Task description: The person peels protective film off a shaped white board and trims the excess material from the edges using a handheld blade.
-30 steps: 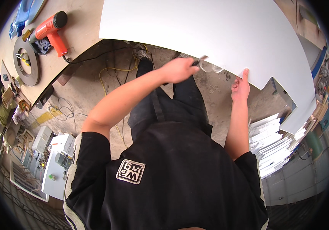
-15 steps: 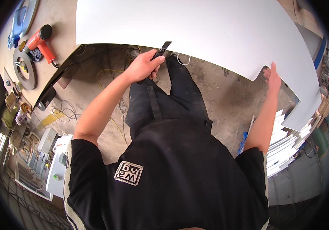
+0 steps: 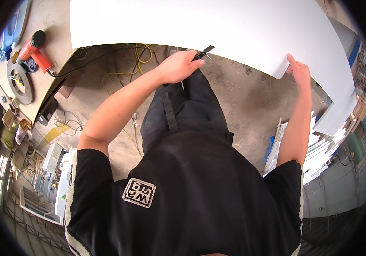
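A large white sheet lies across the table and sticks out over its near edge. My left hand is closed around the black handle of a utility knife. The knife's dark flat blade points up and right and overlaps the sheet's near edge. At the right, my right hand grips the sheet's edge beside a cut-out notch. One digit stretches onto the white surface while the others bend at the edge, partly hidden.
On the brown table at the left are a red heat gun and a grey ring-shaped piece. A yellow cable and dark cords lie on the floor. White strips are stacked at the lower right.
My left hand and the knife have moved right along the sheet's near edge. My right hand has shifted slightly up and left at the notch. The view has shifted a little.
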A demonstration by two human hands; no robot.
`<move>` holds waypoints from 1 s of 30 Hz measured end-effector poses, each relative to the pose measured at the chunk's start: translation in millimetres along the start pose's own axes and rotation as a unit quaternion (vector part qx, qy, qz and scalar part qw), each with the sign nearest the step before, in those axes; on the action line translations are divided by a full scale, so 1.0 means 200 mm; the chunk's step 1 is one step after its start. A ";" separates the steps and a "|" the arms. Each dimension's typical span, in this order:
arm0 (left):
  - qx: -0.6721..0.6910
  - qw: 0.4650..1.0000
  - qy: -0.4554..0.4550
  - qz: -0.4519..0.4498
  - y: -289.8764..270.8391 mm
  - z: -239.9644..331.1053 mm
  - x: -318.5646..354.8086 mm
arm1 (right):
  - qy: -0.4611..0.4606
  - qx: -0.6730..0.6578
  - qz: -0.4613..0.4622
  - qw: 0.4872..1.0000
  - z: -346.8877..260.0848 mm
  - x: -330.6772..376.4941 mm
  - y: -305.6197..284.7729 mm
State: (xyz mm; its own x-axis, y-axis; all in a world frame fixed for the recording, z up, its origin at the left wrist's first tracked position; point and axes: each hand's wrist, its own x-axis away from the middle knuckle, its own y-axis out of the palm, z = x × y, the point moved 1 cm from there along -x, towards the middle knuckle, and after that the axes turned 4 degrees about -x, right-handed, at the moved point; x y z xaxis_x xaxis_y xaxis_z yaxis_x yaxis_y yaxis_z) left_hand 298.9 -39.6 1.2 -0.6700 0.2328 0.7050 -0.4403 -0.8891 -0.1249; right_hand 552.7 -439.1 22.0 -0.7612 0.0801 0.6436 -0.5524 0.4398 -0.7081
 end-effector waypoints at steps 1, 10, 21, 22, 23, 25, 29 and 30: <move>-0.019 1.000 0.023 0.003 0.03 0.01 -0.03 | 0.004 -0.002 0.005 1.000 0.00 0.00 0.00; 0.010 1.000 0.011 -0.011 0.25 0.17 -0.15 | 0.033 0.021 -0.019 0.999 -0.04 0.00 -0.04; 0.035 0.999 0.013 -0.023 0.40 0.29 -0.28 | -0.153 0.342 -0.026 0.927 -0.38 -0.12 -0.22; 0.032 0.999 0.018 -0.014 0.43 0.30 -0.29 | -0.168 0.348 -0.042 0.921 -0.40 -0.15 -0.23; 0.028 0.999 0.025 -0.006 0.46 0.32 -0.31 | -0.182 0.352 -0.055 0.916 -0.43 -0.18 -0.24; 0.057 0.998 0.008 -0.015 0.49 0.36 -0.32 | -0.217 0.363 -0.082 0.902 -0.47 -0.23 -0.25; 0.100 0.994 -0.023 -0.028 0.57 0.45 -0.36 | -0.265 0.370 -0.093 0.886 -0.49 -0.25 -0.24; 0.102 0.994 -0.032 -0.032 0.60 0.47 -0.37 | -0.269 0.369 -0.092 0.885 -0.48 -0.25 -0.25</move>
State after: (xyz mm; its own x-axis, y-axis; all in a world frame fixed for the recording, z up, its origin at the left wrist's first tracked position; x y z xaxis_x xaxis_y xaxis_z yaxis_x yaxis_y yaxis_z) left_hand 352.2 -201.5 -0.1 -0.6017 0.2720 0.7510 -0.3466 -0.9360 0.0613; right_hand 650.7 -379.3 53.2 -0.5766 -0.4577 0.6768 -0.6046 -0.3181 -0.7302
